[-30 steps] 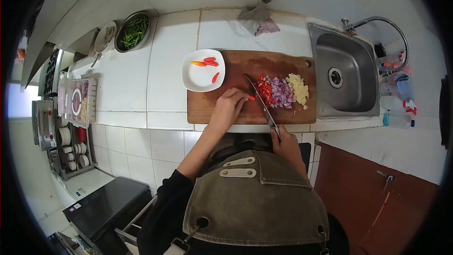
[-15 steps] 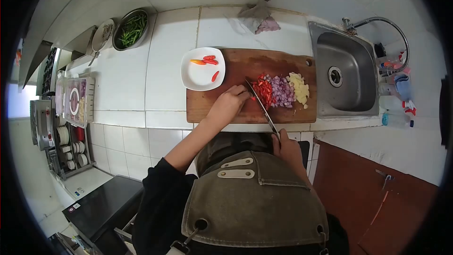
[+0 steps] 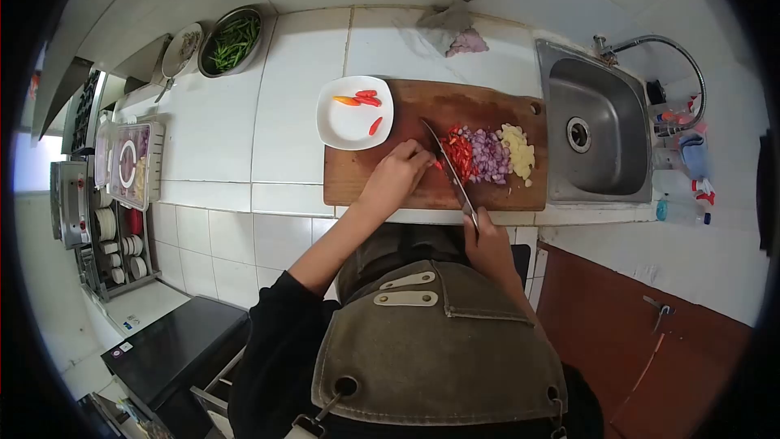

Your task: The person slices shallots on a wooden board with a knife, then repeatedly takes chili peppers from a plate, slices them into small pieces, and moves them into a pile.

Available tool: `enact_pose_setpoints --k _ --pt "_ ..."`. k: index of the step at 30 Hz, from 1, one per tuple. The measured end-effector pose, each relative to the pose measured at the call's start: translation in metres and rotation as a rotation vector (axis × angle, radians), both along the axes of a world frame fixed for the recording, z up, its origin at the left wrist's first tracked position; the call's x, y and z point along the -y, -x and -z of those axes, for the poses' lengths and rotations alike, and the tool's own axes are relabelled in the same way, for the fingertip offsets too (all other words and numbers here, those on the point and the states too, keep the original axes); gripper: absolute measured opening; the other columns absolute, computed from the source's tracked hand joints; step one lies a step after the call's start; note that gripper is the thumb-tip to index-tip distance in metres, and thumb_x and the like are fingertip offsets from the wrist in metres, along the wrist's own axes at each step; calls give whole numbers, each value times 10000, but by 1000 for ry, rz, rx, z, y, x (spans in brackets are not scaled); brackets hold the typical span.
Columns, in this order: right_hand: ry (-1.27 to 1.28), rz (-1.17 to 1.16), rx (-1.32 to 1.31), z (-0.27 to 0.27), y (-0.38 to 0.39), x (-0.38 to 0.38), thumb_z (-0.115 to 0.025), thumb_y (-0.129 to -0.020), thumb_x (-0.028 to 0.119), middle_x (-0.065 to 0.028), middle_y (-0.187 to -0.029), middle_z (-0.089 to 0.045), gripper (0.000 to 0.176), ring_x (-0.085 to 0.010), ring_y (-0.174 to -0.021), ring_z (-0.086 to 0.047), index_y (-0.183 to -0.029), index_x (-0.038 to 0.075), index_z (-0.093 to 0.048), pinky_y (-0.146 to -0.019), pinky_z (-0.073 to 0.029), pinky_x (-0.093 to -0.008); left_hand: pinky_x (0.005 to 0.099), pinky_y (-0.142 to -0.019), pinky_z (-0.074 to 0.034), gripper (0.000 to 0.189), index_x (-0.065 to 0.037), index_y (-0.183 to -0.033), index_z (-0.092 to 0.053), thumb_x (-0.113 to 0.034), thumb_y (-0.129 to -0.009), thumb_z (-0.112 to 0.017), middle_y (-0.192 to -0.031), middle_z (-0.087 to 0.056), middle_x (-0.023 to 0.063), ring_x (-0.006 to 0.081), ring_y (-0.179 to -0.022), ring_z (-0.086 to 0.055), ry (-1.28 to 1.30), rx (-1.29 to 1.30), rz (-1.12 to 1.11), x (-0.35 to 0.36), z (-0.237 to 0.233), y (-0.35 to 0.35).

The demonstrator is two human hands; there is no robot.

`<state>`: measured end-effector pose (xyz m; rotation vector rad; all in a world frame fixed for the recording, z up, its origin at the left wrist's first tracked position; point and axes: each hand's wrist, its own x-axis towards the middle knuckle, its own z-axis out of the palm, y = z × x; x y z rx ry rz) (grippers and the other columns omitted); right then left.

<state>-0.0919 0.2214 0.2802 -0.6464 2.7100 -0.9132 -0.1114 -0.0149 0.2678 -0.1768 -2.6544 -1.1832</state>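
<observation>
My right hand (image 3: 485, 241) is wrapped round the handle of a kitchen knife (image 3: 452, 164), whose blade points up and left across the wooden cutting board (image 3: 357, 183). Left of the blade, my left hand (image 3: 398, 171) has its fingers bunched on a red chili (image 3: 438, 164); only the chili's end shows. Against the blade's right side lies a pile of chopped red chili (image 3: 461, 154). Chopped purple shallots (image 3: 490, 156) and pale chopped garlic (image 3: 517, 152) follow to the right. A white dish (image 3: 345, 127) overlaps the board's upper left corner, holding several chilies (image 3: 367, 101).
A steel sink (image 3: 601, 171) with a hose faucet (image 3: 682, 45) is on the right, bottles (image 3: 682, 210) beyond it. A plastic bag (image 3: 447, 28) lies by the wall. At left are a bowl of green chilies (image 3: 234, 45), a small bowl (image 3: 182, 49) and a lidded plastic box (image 3: 134, 164).
The view has shifted slightly. The knife handle has moved a little left with my right hand, and the blade stands slightly steeper. My left hand still grips the chili beside it.
</observation>
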Motion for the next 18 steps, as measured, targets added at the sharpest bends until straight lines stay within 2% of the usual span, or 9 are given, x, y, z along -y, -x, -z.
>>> enact_pose_setpoints --k 2,6,14,16,18 --pt "-12 75 188 -10 -4 -6 -542 -994 247 -244 -614 -594 278 -476 -616 -615 -1004 -30 -554 -566 -470 -547 447 -747 -537 125 -25 -991 -672 -59 -883 -617 -920 -593 145 351 -849 -630 -16 14 -11 0 0 -1" --pt "-62 74 217 -21 -7 -14 -532 -999 265 -244 -616 -598 277 -474 -629 -626 -956 -8 -536 -561 -469 -553 456 -740 -539 136 -38 -991 -673 -39 -862 -629 -928 -597 140 349 -870 -637 -27 -2 -3 0 1 -2" --pt "-209 -12 90 -26 -4 -10 -535 -996 275 -230 -597 -597 261 -447 -608 -641 -936 21 -521 -546 -494 -541 445 -723 -538 124 -33 -1003 -689 -47 -891 -638 -971 -628 136 358 -842 -657 1 -34 2 1 9 -3" --pt "-191 -25 43 -22 0 -2 -537 -993 277 -232 -596 -596 261 -444 -614 -645 -953 19 -530 -549 -499 -536 439 -758 -544 146 -24 -983 -675 -16 -843 -634 -935 -597 138 341 -884 -636 -14 -14 -5 0 6 -4" --pt "-172 -27 -5 -17 7 11 -538 -991 280 -235 -595 -595 264 -442 -620 -649 -969 17 -539 -553 -504 -531 438 -760 -543 139 -21 -982 -675 -19 -849 -633 -936 -600 138 341 -888 -635 -24 -17 -13 0 3 -5"
